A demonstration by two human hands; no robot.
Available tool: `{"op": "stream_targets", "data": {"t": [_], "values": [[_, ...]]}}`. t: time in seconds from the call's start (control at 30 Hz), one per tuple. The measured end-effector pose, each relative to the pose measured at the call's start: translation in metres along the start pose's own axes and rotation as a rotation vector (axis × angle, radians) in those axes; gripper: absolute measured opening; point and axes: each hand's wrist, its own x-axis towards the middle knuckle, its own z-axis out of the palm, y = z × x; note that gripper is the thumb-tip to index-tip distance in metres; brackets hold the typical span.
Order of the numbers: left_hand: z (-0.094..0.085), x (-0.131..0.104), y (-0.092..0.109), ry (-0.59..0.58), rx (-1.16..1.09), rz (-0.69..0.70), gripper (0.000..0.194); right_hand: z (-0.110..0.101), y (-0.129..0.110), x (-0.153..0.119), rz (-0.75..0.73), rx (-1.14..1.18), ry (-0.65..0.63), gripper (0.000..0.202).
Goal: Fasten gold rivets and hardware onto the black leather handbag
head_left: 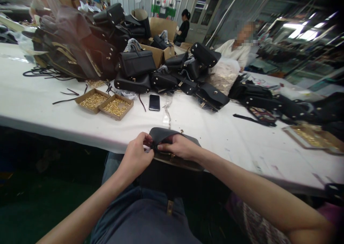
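A black handbag [163, 133] lies at the front edge of the table, its upper flap raised and gold-coloured fittings showing. At the bag's left corner, the fingertips of my left hand [137, 153] are pinched together on its edge. My right hand [180, 147] reaches into the opening under the flap, thumb toward the left corner; its other fingers are partly hidden inside the bag. The hands are close together, and what lies between the left fingertips besides the bag's edge is too small to make out.
Two cardboard trays [118, 117] of small gold-coloured metal pieces stand left of a phone [154, 103]. Behind them are piled black handbags [137, 62]. Another tray [309, 138] lies at right. A person in white [235, 52] is across the table; another in black [183, 28] is farther back.
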Motion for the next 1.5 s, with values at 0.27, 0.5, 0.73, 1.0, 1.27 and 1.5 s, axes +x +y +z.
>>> {"op": "stream_targets", "data": {"t": [0.27, 0.5, 0.73, 1.0, 1.27, 1.5], "values": [[0.006, -0.009, -0.001, -0.016, -0.031, -0.005, 0.03, -0.001, 0.003, 0.0, 0.042, 0.017, -0.024, 0.029], [-0.008, 0.001, 0.007, -0.102, -0.2, -0.06, 0.032, 0.008, 0.005, -0.004, -0.004, 0.056, 0.049, 0.022], [-0.014, -0.002, 0.006, -0.255, -0.22, -0.119, 0.034, 0.018, 0.009, -0.012, -0.049, 0.038, 0.065, 0.015], [-0.01, 0.0, 0.0, -0.433, -0.308, -0.143, 0.028, 0.026, -0.004, -0.035, 0.002, -0.094, 0.14, 0.015], [0.004, -0.017, -0.012, -0.595, -0.365, -0.338, 0.015, 0.046, 0.018, -0.055, 0.228, 0.053, 0.152, 0.017], [0.018, -0.04, -0.033, -0.567, -0.416, -0.454, 0.011, 0.053, 0.033, -0.068, 0.281, 0.005, 0.051, 0.019]]}}
